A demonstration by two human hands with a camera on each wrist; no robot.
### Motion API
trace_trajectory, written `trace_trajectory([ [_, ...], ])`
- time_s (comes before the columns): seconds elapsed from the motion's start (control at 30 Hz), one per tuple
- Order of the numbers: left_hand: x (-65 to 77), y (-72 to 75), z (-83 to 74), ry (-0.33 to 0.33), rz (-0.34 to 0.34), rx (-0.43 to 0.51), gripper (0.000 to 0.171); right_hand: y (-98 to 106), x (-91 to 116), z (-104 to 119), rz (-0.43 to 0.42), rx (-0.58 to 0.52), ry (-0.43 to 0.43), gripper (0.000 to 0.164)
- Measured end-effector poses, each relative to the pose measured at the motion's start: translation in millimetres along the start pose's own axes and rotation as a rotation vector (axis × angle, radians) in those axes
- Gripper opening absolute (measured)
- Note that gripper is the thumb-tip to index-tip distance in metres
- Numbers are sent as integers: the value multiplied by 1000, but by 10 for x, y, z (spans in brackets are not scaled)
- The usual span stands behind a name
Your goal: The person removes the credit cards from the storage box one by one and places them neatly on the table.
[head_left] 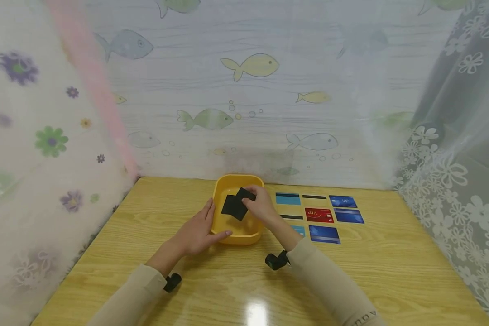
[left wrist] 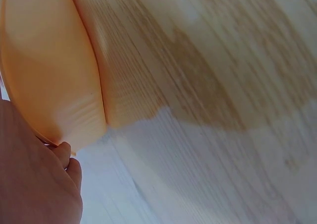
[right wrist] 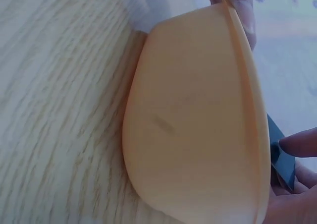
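Observation:
A yellow plastic tub (head_left: pixel 238 239) with rounded corners stands on the table. My left hand (head_left: pixel 196 232) holds its left side, thumb along the near rim and fingers at the side wall. In the left wrist view, fingertips of the left hand (left wrist: pixel 39 179) curl at the tub's rim. Over the tub's inside, my right hand (head_left: pixel 262 207) pinches a black card (head_left: pixel 244 194) between thumb and fingers. Another black piece (head_left: pixel 229 205) overlaps it on the left. In the right wrist view, the tub wall (right wrist: pixel 193 115) partly hides the dark card (right wrist: pixel 281 157).
To the right of the tub, several cards lie in rows, among them a red VIP card (head_left: pixel 319 215), a blue VIP card (head_left: pixel 342 201) and a light blue card (head_left: pixel 287 198). My right forearm covers part of the rows. A fish-patterned curtain (head_left: pixel 252 99) hangs behind the wooden table (head_left: pixel 391 271).

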State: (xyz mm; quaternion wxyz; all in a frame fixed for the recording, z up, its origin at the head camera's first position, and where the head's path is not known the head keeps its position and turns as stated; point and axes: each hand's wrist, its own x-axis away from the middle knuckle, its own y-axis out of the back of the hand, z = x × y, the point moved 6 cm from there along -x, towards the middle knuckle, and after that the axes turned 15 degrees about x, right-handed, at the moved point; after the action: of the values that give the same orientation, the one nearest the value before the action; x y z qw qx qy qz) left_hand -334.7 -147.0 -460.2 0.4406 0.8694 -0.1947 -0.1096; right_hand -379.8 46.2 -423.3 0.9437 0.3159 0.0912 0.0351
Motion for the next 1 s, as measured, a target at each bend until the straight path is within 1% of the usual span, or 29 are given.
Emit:
trace_trajectory([
  [0.13, -2, 6, -1, 2, -1, -3, 117, 36, 35, -3, 4, 6, 10, 34],
  [0.37, 6, 13, -12, 3, -10, 4, 118, 75, 112, -49, 5, 25, -8, 35],
  [0.47, 9, 13, -19, -1, -14, 4, 118, 96, 164, -42, 2, 33, -1, 34],
  [0.77, 13, 20, -26, -4, -25, 3, 118, 111, 263, -69, -4, -6, 17, 31],
  [1.0, 10, 13, -21, -4, -22, -4, 118, 156, 343, -78, -13, -51, 19, 31],
])
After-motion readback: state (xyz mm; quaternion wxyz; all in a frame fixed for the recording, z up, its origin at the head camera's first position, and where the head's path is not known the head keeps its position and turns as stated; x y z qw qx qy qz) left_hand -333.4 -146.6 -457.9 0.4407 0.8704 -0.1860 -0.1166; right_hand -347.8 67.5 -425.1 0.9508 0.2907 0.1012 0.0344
